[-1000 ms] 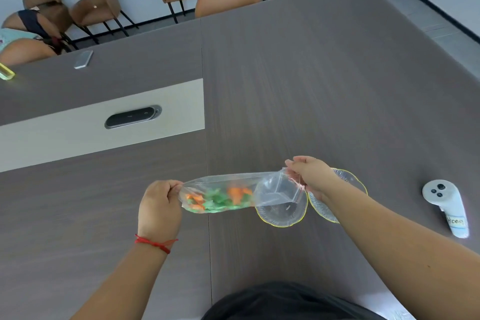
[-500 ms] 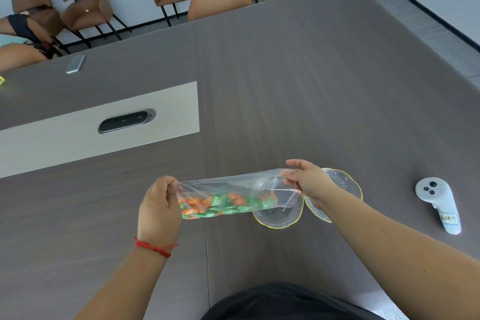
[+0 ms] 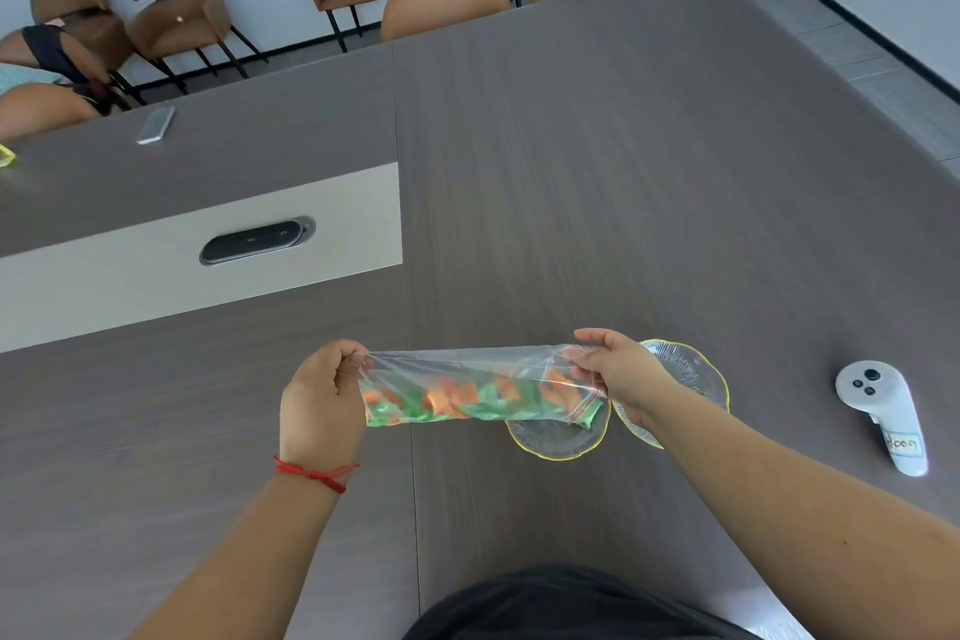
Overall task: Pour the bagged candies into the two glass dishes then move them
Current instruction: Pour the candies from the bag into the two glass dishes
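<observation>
Right now the person is holding a clear plastic bag (image 3: 467, 387) of orange and green wrapped candies (image 3: 470, 400) stretched sideways above the grey wood-grain desk (image 3: 623, 172), the left hand (image 3: 322, 400) clenching one end and the right hand (image 3: 621, 372) pinching the other. Its right end is hanging over the nearer of two gold-rimmed clear glass dishes (image 3: 558, 439), which is sitting on the desk just beside the second dish (image 3: 685, 372), partly hidden behind the right wrist. Well off to the right, a white handheld controller (image 3: 883, 413) is lying on the desk.
</observation>
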A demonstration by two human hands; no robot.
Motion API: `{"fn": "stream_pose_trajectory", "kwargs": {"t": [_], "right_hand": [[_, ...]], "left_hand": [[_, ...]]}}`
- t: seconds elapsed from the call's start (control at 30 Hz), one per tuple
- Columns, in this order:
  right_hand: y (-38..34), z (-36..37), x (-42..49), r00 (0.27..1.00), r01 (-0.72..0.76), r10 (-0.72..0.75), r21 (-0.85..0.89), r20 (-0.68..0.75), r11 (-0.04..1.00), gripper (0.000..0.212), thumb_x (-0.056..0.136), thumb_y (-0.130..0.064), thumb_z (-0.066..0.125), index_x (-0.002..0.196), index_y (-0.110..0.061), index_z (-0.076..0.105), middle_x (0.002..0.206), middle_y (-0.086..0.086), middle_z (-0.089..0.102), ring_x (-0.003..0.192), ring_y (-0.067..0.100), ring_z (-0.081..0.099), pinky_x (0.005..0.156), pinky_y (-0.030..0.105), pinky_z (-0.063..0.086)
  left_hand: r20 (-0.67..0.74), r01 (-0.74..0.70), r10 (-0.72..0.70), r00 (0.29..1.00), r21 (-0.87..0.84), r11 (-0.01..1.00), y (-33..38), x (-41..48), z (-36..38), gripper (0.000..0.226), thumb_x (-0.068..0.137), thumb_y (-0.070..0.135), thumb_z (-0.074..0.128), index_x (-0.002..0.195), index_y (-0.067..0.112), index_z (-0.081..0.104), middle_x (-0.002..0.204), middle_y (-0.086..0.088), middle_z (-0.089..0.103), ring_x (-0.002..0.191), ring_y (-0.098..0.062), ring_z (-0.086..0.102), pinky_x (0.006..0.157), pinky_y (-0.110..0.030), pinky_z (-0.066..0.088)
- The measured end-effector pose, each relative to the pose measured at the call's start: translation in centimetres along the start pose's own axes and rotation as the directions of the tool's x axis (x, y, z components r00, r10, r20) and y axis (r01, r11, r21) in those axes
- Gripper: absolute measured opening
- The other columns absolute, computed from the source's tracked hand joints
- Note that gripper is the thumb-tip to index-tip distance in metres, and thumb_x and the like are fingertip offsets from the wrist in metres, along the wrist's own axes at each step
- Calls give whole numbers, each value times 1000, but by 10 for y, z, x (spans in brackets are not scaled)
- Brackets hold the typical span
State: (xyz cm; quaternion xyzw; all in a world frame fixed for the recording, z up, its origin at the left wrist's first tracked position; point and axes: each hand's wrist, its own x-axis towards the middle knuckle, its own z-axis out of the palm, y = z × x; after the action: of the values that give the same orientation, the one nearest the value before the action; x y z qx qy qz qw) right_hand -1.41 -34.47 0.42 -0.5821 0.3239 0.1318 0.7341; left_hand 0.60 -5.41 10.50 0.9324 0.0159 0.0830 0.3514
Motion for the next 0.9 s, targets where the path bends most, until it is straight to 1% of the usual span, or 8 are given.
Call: {"fn": "stream_pose_trajectory", "kwargs": {"t": [0.03,0.13,0.27,0.47,0.63,0.73,0.8,0.9], "right_hand": [[-1,1,0,1000,8,-8,-4,-1,1000,32,87,-2,64,118,-12,57,90,6,67,69,16,63,78,29,56],[-4,2,-2,1000,18,-18,-3,0,1000,30,87,-4,66,114,-13,58,86,6,65,65,14,61,60,20,54],[-6,3,-1,1000,22,-22,-12,-6,1000,31,86,-4,67,114,-14,58,89,6,66,65,14,62,66,24,53],[-9,8,-2,999,31,-31,-28,29,999,32,86,-6,68,115,-15,60,94,5,68,68,14,65,69,24,52],[-8,11,-3,999,31,-30,-30,16,999,30,87,-5,66,116,-15,59,91,5,67,66,13,65,65,21,51],[-6,12,-4,1000,21,-21,-14,10,1000,27,90,-3,61,114,-15,59,85,2,68,60,10,65,59,18,52],[-5,13,-4,1000,19,-18,-9,12,1000,27,90,-3,61,114,-15,59,86,3,69,61,10,65,59,18,52],[-4,13,-5,1000,14,-14,-3,15,1000,30,89,-2,61,116,-12,58,94,11,69,68,16,65,63,21,51]], "left_hand": [[-6,-3,3,1000,-7,1000,0,0,0,23,92,6,43,88,12,65,84,-2,65,81,-20,56,64,-25,41],[-17,-13,13,1000,-12,1000,2,-1,-1,24,92,5,42,86,12,64,83,-2,64,79,-18,55,63,-22,42],[-29,23,-24,999,-34,999,0,-3,-1,23,94,9,42,84,13,63,84,-3,65,76,-21,54,61,-23,40],[-83,19,-23,996,-53,998,5,-8,-10,23,94,7,43,83,18,60,79,5,60,82,-20,55,67,-17,40],[-80,-8,4,997,-44,999,11,-8,-17,22,93,5,45,88,13,64,85,-2,63,84,-20,55,69,-16,41],[-90,-19,14,996,-60,998,18,-10,-20,22,92,5,46,89,14,65,84,2,62,81,-13,55,70,-10,40],[-93,-29,23,995,-62,998,18,-9,-19,22,93,5,45,88,16,64,83,4,61,80,-8,55,68,-6,39],[-57,55,-58,997,-56,997,6,-4,-13,23,93,8,44,84,20,62,84,2,62,83,-18,55,66,-14,38]]}}
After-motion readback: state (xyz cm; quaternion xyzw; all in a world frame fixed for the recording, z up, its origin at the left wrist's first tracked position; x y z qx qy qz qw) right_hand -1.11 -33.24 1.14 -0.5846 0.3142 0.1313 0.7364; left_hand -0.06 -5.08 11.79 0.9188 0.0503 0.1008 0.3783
